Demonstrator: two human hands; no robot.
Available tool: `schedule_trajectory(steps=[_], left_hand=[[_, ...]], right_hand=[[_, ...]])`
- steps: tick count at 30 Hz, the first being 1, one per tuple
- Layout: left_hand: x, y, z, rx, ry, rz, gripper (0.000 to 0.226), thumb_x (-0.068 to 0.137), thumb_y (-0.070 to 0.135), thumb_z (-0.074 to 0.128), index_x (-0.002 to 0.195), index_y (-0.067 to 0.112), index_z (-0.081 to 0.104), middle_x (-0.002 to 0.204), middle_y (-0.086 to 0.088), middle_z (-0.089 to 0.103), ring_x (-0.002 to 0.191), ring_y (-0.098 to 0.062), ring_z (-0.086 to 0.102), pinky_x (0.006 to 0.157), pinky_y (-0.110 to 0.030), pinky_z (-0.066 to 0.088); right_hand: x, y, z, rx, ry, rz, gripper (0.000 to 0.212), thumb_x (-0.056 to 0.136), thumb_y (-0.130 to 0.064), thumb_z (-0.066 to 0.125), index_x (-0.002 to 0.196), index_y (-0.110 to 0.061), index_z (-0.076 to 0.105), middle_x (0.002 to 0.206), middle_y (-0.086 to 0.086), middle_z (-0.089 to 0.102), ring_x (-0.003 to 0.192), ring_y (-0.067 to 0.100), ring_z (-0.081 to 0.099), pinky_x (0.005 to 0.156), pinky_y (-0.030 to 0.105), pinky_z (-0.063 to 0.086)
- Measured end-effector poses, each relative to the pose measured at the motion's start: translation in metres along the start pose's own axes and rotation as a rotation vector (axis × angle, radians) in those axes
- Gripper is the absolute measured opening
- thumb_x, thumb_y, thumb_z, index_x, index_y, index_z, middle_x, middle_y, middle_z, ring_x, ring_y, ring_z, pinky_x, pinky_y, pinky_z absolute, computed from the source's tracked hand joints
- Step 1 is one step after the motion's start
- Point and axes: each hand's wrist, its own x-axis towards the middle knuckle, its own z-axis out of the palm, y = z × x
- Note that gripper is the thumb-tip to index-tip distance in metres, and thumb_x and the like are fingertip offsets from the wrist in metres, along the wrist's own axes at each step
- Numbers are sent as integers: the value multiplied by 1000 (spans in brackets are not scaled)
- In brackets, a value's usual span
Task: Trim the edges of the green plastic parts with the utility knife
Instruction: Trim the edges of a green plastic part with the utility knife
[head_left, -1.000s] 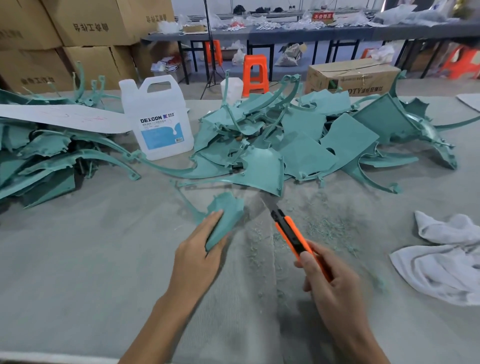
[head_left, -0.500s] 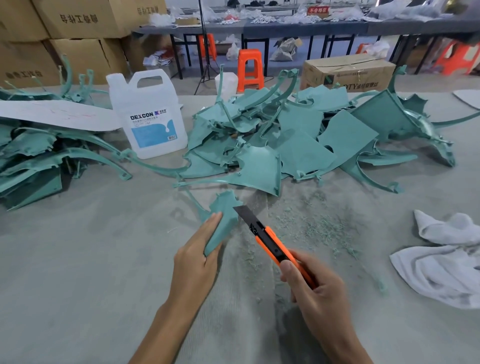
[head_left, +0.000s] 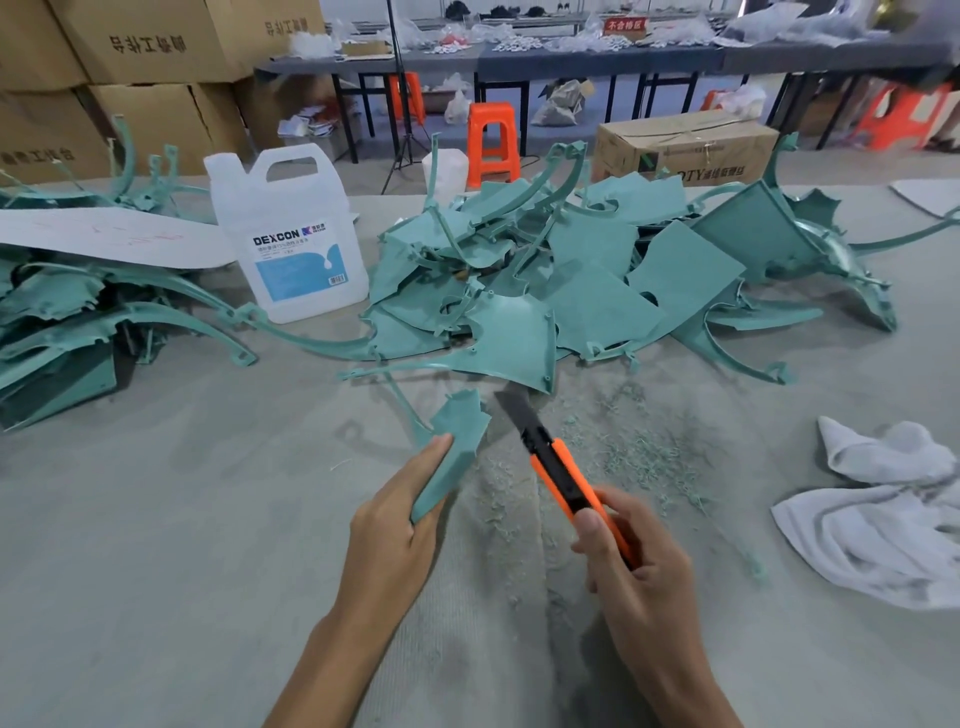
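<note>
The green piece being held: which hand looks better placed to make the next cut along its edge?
The right hand: it grips the utility knife, blade out beside the green piece. The left hand holds that piece, so it is busy.

Teal-green plastic parts (head_left: 597, 306), orange-and-black utility knife (head_left: 558, 467), white jug (head_left: 291, 239) with blue label, white cloth (head_left: 883, 509), grey desk (head_left: 156, 519).

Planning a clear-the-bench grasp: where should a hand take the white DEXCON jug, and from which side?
By the moulded loop handle on top of the jug, coming down from above. It stands upright, the handle opening faces the camera so fingers can hook through, and green parts lie close to its base left and right.
</note>
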Motion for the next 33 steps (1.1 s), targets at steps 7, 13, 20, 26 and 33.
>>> schedule_trajectory(steps=[7,13,20,26,33], left_hand=[[-2,1,0,-25,14,15,48,96,42,53,130,73,40,114,2,74,104,-16,59,72,-6,44],[-5,7,-1,-27,29,111,53,98,66,38,131,34,64,99,-14,65,99,-14,54,69,6,34],[-7,17,-7,-19,47,62,47,96,45,46,131,19,61,76,14,68,71,5,64,62,2,39],[-9,23,-6,-13,24,119,72,102,61,37,108,-2,72,76,-9,72,71,23,54,66,6,35],[-9,26,-9,-22,55,146,70,102,59,38,117,0,71,84,-11,75,81,-3,66,74,6,38]], right_hand=[[4,2,1,-9,50,26,33,87,-71,53,109,-50,65,71,1,65,49,15,55,46,33,47],[-1,-4,2,47,-66,21,40,86,-73,56,113,-45,67,70,13,62,51,32,54,46,46,46],[7,-1,5,-107,4,49,15,91,-61,54,104,-57,62,68,-4,64,50,7,51,49,24,40],[5,-1,3,-35,-38,45,29,88,-66,55,109,-49,66,71,2,66,51,13,54,49,27,41],[3,-3,3,44,-52,49,32,86,-67,60,111,-47,67,70,6,65,50,11,52,48,27,41]])
